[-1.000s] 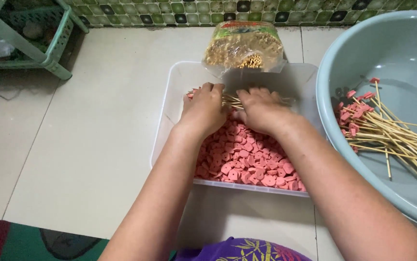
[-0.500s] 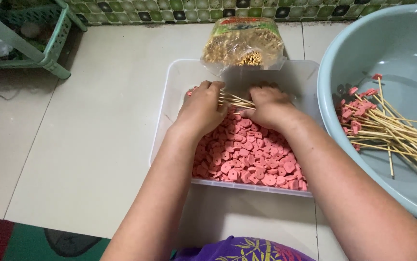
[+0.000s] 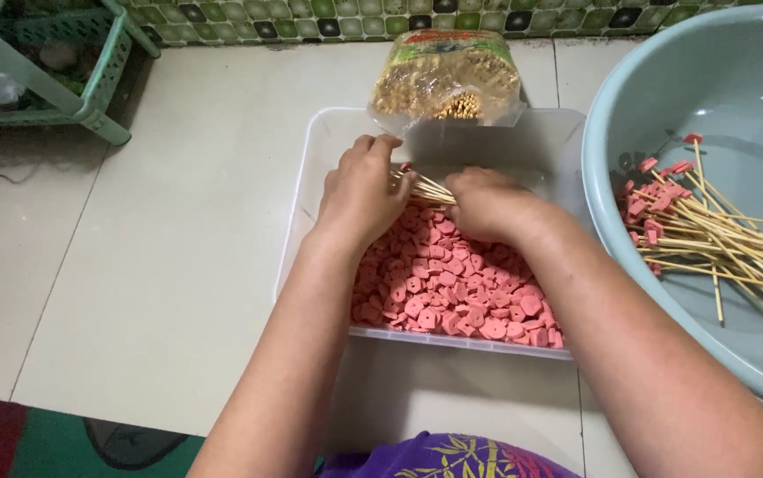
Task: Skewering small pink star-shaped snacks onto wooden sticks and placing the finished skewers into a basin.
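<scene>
The right hand (image 3: 487, 205) hides the skewers' (image 3: 425, 188) far ends inside its grip. Right of that grip, the basin (image 3: 629, 115) runs past the picture's edge.

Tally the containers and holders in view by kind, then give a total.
Clear rectangular plastic tub of pink sausage slices: 1
Pale blue round plastic basin of bamboo skewers: 1
Clear plastic bag of skewers: 1
Green plastic rack: 1
Total: 4

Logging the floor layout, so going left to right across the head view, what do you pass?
Green plastic rack → left hand → bundle of bamboo skewers → right hand → pale blue basin holding loaded skewers.
</scene>
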